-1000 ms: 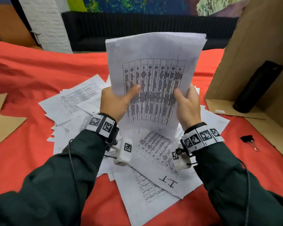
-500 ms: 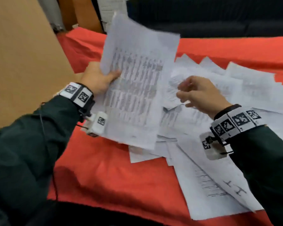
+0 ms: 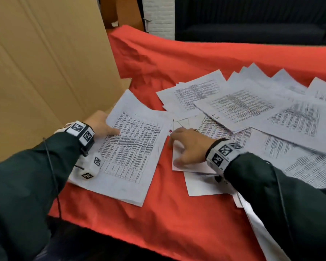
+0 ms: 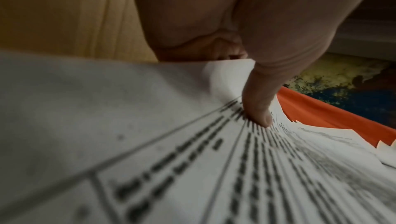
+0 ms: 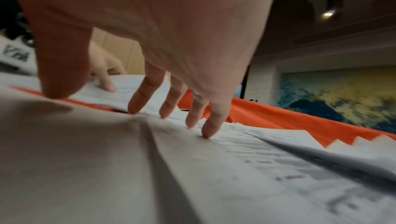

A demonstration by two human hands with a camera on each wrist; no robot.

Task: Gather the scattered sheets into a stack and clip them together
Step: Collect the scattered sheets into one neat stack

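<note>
Two hands are seen at work on a red cloth (image 3: 177,213). The left hand (image 3: 100,123) is clamped on the left edge of a gathered stack (image 3: 126,149) of printed sheets: its thumb (image 4: 260,109) is pressed on the top page, and the other fingers are hidden behind the edge of the paper. The stack is laid flat on the cloth, beside a leaning cardboard panel (image 3: 45,63) at the left.

The right hand (image 3: 189,147) is spread apart, its fingers held straight, and its fingertips (image 5: 206,132) are pressed down on a loose sheet (image 3: 190,166) just to the right of the stack; nothing is gripped by it. A narrow strip of cloth is left showing between the stack and that sheet.

Further right and behind, the scattered sheets (image 3: 252,110) are strewn across one another in an overlapping heap, with corners jutting at many angles. No sheet there is touched by either hand. Dark sleeves and marker-printed wristbands are worn on both arms. A dark sofa (image 3: 252,21) is seen beyond the table.
</note>
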